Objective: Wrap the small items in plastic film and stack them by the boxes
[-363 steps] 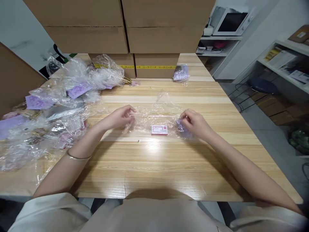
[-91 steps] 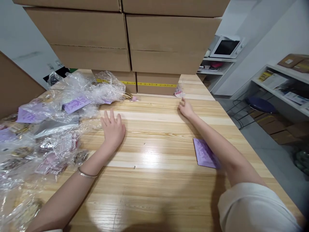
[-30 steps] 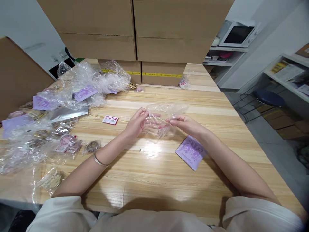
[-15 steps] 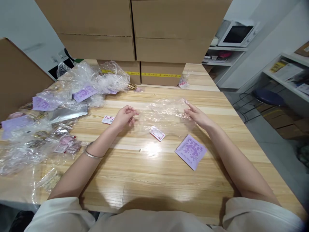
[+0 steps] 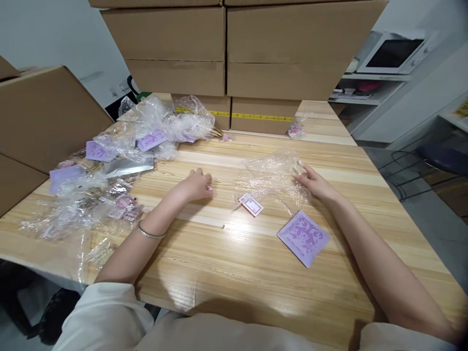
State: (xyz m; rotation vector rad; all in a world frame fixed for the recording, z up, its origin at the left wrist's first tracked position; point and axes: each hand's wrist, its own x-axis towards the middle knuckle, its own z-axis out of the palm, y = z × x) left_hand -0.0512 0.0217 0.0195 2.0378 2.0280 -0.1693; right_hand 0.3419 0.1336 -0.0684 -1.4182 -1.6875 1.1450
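My left hand [image 5: 195, 185] rests on the wooden table [image 5: 234, 273], fingers curled down onto a small red and white card [image 5: 209, 188] that only peeks out at the fingertips. My right hand [image 5: 316, 183] pinches the right edge of a crumpled clear plastic bag [image 5: 270, 175] lying on the table. A second red and white card [image 5: 250, 204] lies at the bag's near end; I cannot tell whether it is inside. A flat purple patterned pouch [image 5: 303, 238] lies just in front of my right wrist.
Stacked cardboard boxes [image 5: 226, 58] wall off the table's far side, and another box [image 5: 44, 112] stands at the left. A heap of clear bags and purple pouches [image 5: 109, 165] covers the left part. A small packet [image 5: 295, 130] lies far back. Shelves with a microwave [image 5: 391, 48] are at right.
My left hand has let go of the bag and come down on the small card to its left. The bag has sunk onto the table, still held by my right hand.
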